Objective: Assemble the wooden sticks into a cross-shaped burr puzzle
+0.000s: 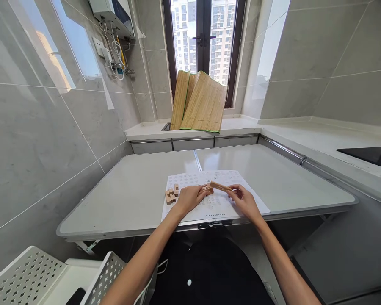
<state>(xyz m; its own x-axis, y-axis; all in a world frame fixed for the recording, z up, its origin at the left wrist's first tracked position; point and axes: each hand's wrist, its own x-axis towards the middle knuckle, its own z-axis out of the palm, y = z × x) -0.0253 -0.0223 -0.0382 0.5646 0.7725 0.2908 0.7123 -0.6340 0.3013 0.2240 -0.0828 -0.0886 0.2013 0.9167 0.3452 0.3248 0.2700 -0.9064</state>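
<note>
While both hands meet just below the centre of the frame, the left hand (188,198) has its fingers closed on one end of a wooden puzzle piece (216,187), and the right hand (244,201) pinches the other end with curled fingers. The piece hangs just above a printed sheet (220,207) on the grey worktop (130,199). A small cluster of wooden blocks (170,195) rests on the sheet's left edge, beside the left hand. A bamboo mat (199,101) leans at the window, upper centre.
</note>
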